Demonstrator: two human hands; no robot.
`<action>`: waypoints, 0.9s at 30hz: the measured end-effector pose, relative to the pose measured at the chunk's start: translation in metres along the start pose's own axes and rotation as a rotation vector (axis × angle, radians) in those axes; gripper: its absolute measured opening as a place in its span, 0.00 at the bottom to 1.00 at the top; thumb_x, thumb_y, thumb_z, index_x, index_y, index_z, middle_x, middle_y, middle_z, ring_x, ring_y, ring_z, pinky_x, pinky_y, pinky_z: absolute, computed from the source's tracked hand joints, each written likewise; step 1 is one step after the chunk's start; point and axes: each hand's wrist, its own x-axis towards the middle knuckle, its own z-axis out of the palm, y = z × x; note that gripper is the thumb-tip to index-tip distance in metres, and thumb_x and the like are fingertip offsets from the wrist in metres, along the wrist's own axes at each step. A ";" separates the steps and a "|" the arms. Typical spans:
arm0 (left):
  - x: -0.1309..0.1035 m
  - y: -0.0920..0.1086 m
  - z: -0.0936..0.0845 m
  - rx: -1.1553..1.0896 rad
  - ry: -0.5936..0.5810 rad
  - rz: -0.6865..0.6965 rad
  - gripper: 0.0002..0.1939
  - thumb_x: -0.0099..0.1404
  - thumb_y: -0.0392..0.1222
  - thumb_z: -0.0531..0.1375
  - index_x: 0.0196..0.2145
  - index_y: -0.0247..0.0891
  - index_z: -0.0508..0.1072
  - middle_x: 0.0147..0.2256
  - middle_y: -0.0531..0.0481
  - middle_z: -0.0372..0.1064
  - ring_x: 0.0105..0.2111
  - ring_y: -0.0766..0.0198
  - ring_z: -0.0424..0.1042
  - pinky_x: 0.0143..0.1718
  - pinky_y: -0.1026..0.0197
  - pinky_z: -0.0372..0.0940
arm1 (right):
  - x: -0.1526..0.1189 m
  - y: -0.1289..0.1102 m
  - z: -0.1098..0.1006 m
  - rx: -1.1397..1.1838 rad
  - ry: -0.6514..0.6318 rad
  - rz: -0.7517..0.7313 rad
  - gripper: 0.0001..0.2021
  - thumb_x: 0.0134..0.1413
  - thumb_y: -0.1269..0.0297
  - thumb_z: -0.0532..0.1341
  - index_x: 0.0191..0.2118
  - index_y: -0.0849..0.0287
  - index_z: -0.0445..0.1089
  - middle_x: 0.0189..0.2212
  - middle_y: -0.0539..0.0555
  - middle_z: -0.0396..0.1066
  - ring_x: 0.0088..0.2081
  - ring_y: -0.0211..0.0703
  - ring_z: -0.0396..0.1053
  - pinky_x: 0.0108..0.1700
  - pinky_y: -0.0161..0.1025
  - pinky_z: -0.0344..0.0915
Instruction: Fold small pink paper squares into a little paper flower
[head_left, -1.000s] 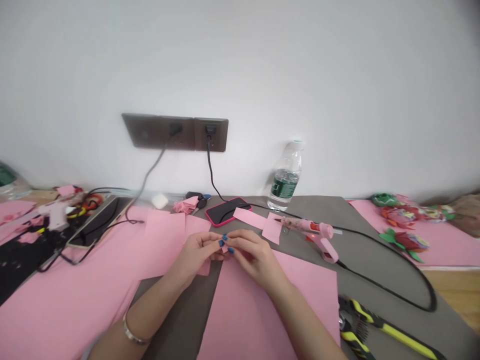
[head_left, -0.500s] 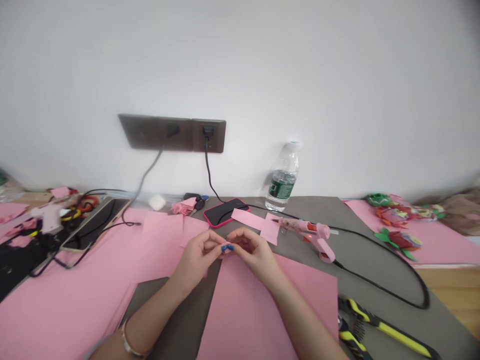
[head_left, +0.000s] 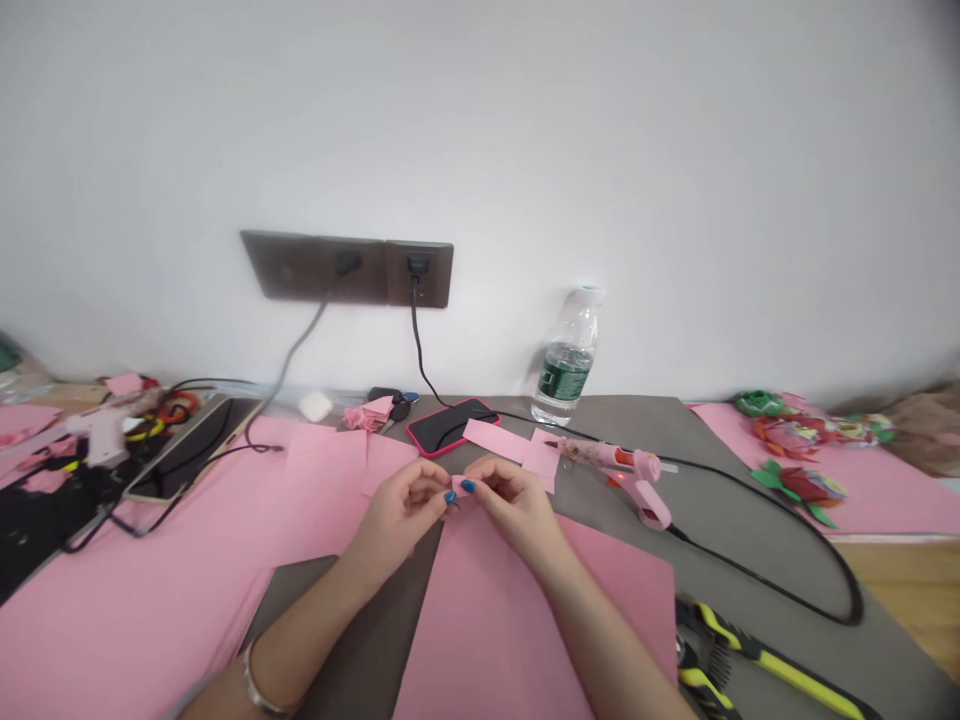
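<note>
L hand [head_left: 397, 515] and R hand [head_left: 519, 505]: fingers of both pinched on a small pink scrap [head_left: 458, 484], held just L of the glue gun [head_left: 651, 502], above the near edge of loose paper. Fold detail too small to tell.

Progress, my read: scrap is mid-shaping. Done: one crumpled pink bunch [head_left: 366, 414], far L of gun; finished-looking flowers [head_left: 814, 484] well R of it. Left: strip [head_left: 499, 438] and square [head_left: 541, 455] by gun tip are flat, unworked; big sheet [head_left: 517, 620] on near side of gun, flat too.

Surface: grey table [head_left: 739, 550], gun lying on it, cable looping R. Phone [head_left: 450, 427] L of gun, bottle [head_left: 565, 370] behind-L, tilted vs wall [head_left: 675, 200], pliers [head_left: 806, 680] near-R. Socket panel [head_left: 289, 267] on wall, up-L of gun, w/ 2 plugs in.
</note>
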 end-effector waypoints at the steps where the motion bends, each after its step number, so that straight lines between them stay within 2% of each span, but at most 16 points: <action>1: 0.001 -0.002 -0.001 0.008 0.006 0.010 0.07 0.63 0.43 0.63 0.35 0.38 0.71 0.31 0.49 0.74 0.33 0.61 0.75 0.37 0.61 0.69 | 0.000 0.001 0.000 -0.006 0.014 0.005 0.15 0.54 0.52 0.67 0.29 0.59 0.72 0.28 0.54 0.75 0.30 0.42 0.71 0.33 0.37 0.68; 6: 0.001 -0.004 -0.004 0.026 0.026 0.079 0.04 0.64 0.40 0.62 0.34 0.37 0.74 0.30 0.51 0.72 0.30 0.64 0.72 0.36 0.64 0.67 | 0.000 0.000 0.000 -0.076 -0.040 0.007 0.16 0.58 0.49 0.63 0.31 0.59 0.71 0.27 0.52 0.74 0.29 0.42 0.71 0.33 0.36 0.67; 10: -0.001 0.001 -0.003 0.037 0.023 0.104 0.05 0.66 0.40 0.60 0.36 0.38 0.75 0.33 0.50 0.74 0.32 0.64 0.72 0.37 0.64 0.68 | -0.003 -0.006 0.000 -0.133 -0.101 -0.017 0.17 0.63 0.49 0.58 0.31 0.59 0.68 0.29 0.52 0.72 0.32 0.42 0.69 0.36 0.37 0.65; 13: -0.002 0.004 -0.002 0.061 0.018 0.113 0.06 0.66 0.40 0.60 0.39 0.39 0.77 0.35 0.49 0.75 0.36 0.62 0.74 0.39 0.64 0.68 | -0.004 -0.009 0.000 -0.180 -0.108 -0.057 0.17 0.65 0.50 0.56 0.31 0.58 0.68 0.28 0.52 0.69 0.31 0.41 0.66 0.34 0.36 0.63; 19: -0.003 0.006 -0.002 0.115 0.026 0.145 0.09 0.66 0.42 0.60 0.41 0.40 0.78 0.40 0.46 0.76 0.41 0.57 0.74 0.42 0.61 0.69 | -0.003 -0.003 -0.001 -0.164 -0.063 -0.061 0.17 0.63 0.50 0.59 0.31 0.59 0.69 0.27 0.52 0.69 0.30 0.41 0.66 0.33 0.36 0.62; 24: -0.003 0.007 -0.002 0.135 0.041 0.167 0.08 0.66 0.41 0.60 0.41 0.41 0.78 0.40 0.47 0.74 0.41 0.58 0.73 0.42 0.61 0.69 | -0.002 0.001 0.000 -0.026 -0.066 -0.019 0.15 0.58 0.50 0.63 0.33 0.58 0.71 0.30 0.53 0.74 0.32 0.43 0.71 0.37 0.38 0.67; 27: -0.002 0.006 -0.002 0.156 0.039 0.180 0.08 0.66 0.38 0.59 0.41 0.41 0.77 0.40 0.47 0.72 0.41 0.59 0.73 0.41 0.61 0.69 | -0.002 0.000 0.002 0.003 -0.058 -0.026 0.15 0.57 0.50 0.65 0.33 0.58 0.70 0.30 0.53 0.73 0.32 0.42 0.71 0.35 0.37 0.66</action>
